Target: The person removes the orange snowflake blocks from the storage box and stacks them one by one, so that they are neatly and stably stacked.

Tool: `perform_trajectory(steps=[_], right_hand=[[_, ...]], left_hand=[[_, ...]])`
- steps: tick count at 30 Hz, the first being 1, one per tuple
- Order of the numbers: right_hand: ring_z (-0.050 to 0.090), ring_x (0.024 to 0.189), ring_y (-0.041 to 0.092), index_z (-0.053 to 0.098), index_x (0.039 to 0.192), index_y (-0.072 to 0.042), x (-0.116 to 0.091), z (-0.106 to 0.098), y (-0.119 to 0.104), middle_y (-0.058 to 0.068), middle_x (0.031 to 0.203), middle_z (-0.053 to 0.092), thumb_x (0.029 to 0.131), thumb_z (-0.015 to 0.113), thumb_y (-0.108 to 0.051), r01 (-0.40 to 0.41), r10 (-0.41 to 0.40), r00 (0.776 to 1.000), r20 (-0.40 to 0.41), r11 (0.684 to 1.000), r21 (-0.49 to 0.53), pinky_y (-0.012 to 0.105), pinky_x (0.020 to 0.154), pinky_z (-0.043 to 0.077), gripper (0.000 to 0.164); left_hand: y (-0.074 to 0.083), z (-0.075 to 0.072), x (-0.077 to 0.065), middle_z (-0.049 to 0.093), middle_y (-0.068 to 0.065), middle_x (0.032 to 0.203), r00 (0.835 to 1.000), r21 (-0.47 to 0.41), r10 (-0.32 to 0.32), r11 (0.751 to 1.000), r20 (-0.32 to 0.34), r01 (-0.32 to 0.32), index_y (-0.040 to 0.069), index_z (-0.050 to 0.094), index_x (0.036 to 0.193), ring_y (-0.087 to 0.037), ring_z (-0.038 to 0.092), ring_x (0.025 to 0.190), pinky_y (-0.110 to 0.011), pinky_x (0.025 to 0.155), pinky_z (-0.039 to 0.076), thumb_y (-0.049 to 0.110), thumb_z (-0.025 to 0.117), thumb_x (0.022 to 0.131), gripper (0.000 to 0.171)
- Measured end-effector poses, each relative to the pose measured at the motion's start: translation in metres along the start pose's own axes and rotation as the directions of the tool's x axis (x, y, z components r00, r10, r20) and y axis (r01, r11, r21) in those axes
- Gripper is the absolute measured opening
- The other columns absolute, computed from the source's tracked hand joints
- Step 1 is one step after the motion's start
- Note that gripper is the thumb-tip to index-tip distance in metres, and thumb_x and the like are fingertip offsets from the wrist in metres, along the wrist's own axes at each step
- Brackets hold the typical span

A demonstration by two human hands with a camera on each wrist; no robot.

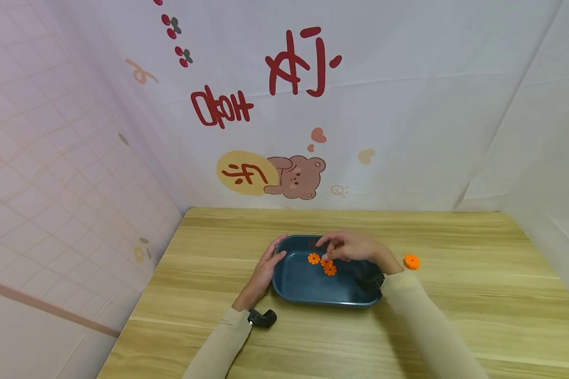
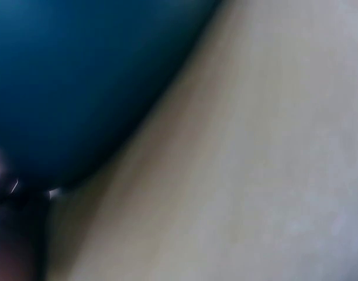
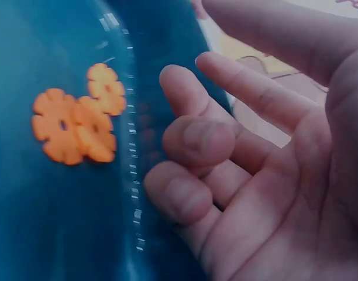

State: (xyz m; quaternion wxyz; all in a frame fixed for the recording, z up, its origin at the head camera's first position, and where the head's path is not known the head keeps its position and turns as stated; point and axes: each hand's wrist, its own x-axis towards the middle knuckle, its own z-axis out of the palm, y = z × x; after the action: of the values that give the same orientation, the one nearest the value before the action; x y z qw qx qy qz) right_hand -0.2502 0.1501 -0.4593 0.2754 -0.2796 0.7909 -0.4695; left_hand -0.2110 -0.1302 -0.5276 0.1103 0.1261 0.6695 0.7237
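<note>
A dark blue rectangular tray [image 1: 297,284] with rounded corners sits on the table. Its left rim is held by my left hand [image 1: 263,271], the thumb over the edge and the fingers along the outside. Inside lie three orange notched plastic discs [image 1: 314,258], two overlapping and one close beside them, as the right wrist view also shows. Above the tray's far side hovers my right hand [image 1: 353,247], near the discs, its fingers loosely bent with nothing between them. The left wrist view is blurred and shows mostly tray wall [image 2: 91,88].
More orange discs [image 1: 411,261], apparently stacked, lie on the wooden table [image 1: 483,295] to the right of the tray, beside my right wrist. A printed cloth wall [image 1: 398,158] stands behind the table, and another is at the left.
</note>
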Motion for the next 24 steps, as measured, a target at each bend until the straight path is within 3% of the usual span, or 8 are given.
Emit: perform_trajectory(steps=[5,11,20,24], right_hand=[[0.045,0.051,0.01,0.056,0.134,0.001,0.006,0.009,0.004,0.023,0.09,0.068,0.093,0.064,-0.011,-0.011,0.012,0.999,0.034,0.999,-0.049,0.024,0.055,0.043,0.043],[0.053,0.062,0.016,0.056,0.135,-0.003,0.013,0.016,0.006,0.008,0.087,0.07,0.092,0.065,-0.013,-0.07,0.074,0.997,0.026,0.987,-0.147,0.028,0.061,0.045,0.045],[0.043,0.052,0.013,0.054,0.135,0.0,0.022,0.024,0.003,-0.003,0.061,0.047,0.093,0.061,-0.004,-0.085,0.097,0.994,0.042,0.971,-0.223,0.027,0.057,0.039,0.043],[0.047,0.056,0.012,0.054,0.135,0.0,0.023,0.028,0.001,-0.003,0.065,0.051,0.092,0.063,-0.005,-0.116,0.125,0.992,0.029,0.969,-0.216,0.027,0.06,0.042,0.044]], left_hand=[[0.001,0.001,0.0,0.024,-0.006,0.163,1.0,-0.004,0.004,1.0,0.008,-0.004,0.007,0.032,0.154,-0.016,0.023,0.148,-0.038,0.119,0.018,0.02,0.043,0.106,0.051],[0.002,0.001,0.0,0.022,-0.007,0.164,1.0,-0.001,0.013,1.0,0.01,-0.013,0.008,0.032,0.154,-0.017,0.022,0.148,-0.043,0.12,0.016,0.02,0.042,0.106,0.051],[0.001,0.0,-0.001,0.023,-0.005,0.163,1.0,-0.006,0.009,1.0,0.018,-0.009,0.007,0.03,0.155,-0.018,0.022,0.148,-0.044,0.119,0.016,0.02,0.043,0.106,0.052],[0.0,0.0,-0.001,0.023,-0.003,0.163,1.0,-0.01,0.004,1.0,0.016,-0.004,0.008,0.03,0.155,-0.019,0.023,0.148,-0.045,0.119,0.016,0.022,0.044,0.106,0.052]])
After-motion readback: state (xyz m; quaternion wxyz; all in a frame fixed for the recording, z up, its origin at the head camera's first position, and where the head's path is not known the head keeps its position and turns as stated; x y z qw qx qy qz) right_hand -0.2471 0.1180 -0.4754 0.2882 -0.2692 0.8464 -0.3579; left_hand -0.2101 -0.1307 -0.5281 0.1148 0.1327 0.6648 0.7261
